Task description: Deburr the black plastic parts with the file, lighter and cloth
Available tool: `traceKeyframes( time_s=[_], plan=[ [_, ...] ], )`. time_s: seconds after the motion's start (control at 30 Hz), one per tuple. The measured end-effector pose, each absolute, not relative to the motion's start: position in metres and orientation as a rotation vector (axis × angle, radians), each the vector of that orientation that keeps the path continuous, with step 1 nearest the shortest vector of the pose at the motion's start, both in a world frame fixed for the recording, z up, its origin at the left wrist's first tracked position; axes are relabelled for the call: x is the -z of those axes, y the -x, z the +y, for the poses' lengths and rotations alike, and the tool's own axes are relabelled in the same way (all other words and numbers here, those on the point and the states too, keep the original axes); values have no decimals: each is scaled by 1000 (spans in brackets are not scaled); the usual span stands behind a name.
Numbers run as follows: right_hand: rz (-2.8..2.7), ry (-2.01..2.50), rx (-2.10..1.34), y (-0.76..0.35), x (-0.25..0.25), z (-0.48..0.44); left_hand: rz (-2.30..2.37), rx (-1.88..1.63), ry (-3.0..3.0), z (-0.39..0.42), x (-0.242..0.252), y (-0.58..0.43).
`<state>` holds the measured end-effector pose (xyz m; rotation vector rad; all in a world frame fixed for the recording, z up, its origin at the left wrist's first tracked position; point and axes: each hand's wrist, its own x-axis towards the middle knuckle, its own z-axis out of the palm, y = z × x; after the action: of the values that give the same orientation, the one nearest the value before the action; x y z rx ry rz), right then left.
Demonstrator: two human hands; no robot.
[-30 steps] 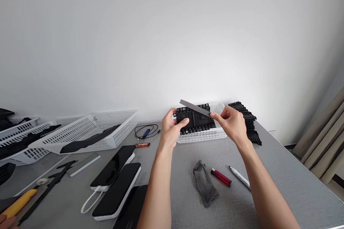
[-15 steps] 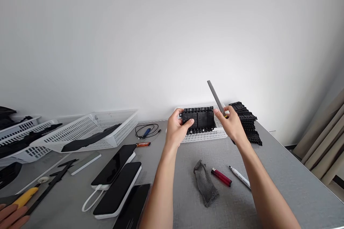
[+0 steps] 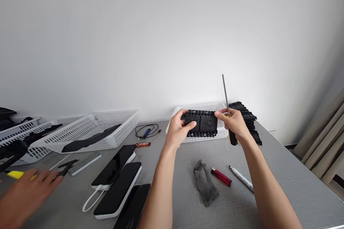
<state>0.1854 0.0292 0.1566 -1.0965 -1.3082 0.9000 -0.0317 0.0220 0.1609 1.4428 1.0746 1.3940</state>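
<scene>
My left hand (image 3: pixel 178 128) grips the left end of a black ridged plastic block (image 3: pixel 202 122), held up in front of a small white basket (image 3: pixel 204 135). My right hand (image 3: pixel 235 124) touches the block's right end with its fingertips and holds a flat metal file (image 3: pixel 225 93) by its black and yellow handle. The blade points almost straight up.
A grey cloth (image 3: pixel 205 183), red lighter (image 3: pixel 220 176) and white marker (image 3: pixel 241 178) lie on the grey table (image 3: pixel 282 182). Stacked black parts (image 3: pixel 248 121) sit at the right. Phones (image 3: pixel 118 186), white trays (image 3: pixel 88 132) and another person's blurred hand (image 3: pixel 25 189) are at the left.
The file swung from lying across the block to pointing upward. The block shifted slightly right. The other person's hand moved in from the lower left.
</scene>
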Motion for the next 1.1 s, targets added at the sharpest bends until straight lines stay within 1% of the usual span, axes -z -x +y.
traceKeyframes(
  time_s=[0.23, 0.33, 0.5, 0.7, 0.87, 1.0, 1.1],
  plan=[
    [-1280, 950, -1119, -180, -159, 26, 1037, -1427, -1396, 20, -165, 35],
    [-1283, 920, -1081, -170, -159, 23, 1086, -1462, -1473, 20, -163, 31],
    [-1354, 926, -1003, -162, -159, 18, 1172, -1672, -1546, 24, -158, 25],
    [-1291, 896, -1017, -160, -155, 22, 961, -1712, -1387, 27, -159, 27],
    [-1252, 892, -1097, -163, -153, 25, 874, -1694, -1142, 24, -163, 25],
    [-1301, 937, -1215, -164, -153, 24, 812, -1784, -940, 24, -166, 22],
    [-1269, 915, -1201, -161, -153, 24, 798, -1798, -917, 25, -167, 24]
  ],
)
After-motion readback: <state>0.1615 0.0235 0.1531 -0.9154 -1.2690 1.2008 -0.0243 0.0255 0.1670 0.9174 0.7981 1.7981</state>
